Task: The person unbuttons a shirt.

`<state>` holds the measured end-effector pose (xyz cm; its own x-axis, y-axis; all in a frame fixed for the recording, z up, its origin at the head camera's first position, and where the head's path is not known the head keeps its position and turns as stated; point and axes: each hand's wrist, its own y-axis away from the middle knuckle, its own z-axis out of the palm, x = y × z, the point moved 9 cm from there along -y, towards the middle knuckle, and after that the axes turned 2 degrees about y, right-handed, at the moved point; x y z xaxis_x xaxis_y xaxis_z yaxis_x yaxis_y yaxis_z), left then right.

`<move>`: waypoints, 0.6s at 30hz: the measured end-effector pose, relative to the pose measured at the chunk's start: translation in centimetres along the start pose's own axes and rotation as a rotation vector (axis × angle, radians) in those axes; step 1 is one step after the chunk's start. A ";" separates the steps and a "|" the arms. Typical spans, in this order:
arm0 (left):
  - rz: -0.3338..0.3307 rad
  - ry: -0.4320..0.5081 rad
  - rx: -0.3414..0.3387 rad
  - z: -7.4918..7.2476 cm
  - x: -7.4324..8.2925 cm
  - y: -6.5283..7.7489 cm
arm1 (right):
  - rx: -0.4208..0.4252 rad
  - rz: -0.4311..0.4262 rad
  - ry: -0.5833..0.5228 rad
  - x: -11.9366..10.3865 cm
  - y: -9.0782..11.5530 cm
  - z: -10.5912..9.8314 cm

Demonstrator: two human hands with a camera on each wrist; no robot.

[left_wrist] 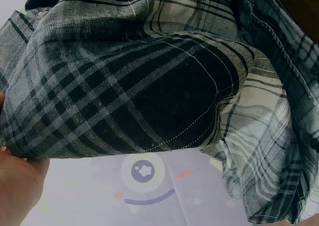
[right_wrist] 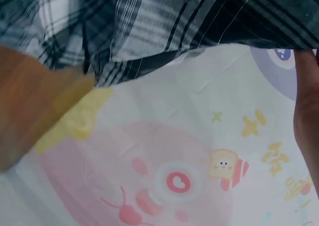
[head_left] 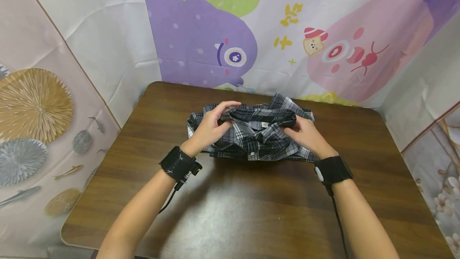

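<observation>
A black, grey and white plaid shirt (head_left: 251,139) is bunched up over the far half of the table, its collar raised and facing me. My left hand (head_left: 210,127) grips the left end of the collar between thumb and fingers. At the collar's right end, my right hand (head_left: 307,134) pinches the cloth, thumb in front. A small white label (head_left: 264,124) shows inside the neck, and a pale button (head_left: 252,153) sits low on the front. Up close in the left wrist view, folded plaid cloth (left_wrist: 149,96) fills most of the picture.
The brown wooden table (head_left: 230,211) has rounded corners. Behind it hangs a white cloth backdrop (head_left: 276,63) printed with cartoon monsters, and patterned curtains (head_left: 46,131) stand at both sides. Black straps (head_left: 178,164) with cables circle both wrists.
</observation>
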<state>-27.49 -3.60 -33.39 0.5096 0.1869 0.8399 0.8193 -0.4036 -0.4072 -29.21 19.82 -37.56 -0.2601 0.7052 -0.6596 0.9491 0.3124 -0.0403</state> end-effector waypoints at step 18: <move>-0.037 -0.228 0.099 -1.2 -1.6 0.8 | -0.005 0.037 0.008 0.7 1.3 0.0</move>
<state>-27.95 -5.32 -34.59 0.5156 0.4018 0.7568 0.8545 -0.3053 -0.4202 -28.16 20.69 -38.10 -0.2263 0.7213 -0.6546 0.9571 0.2894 -0.0120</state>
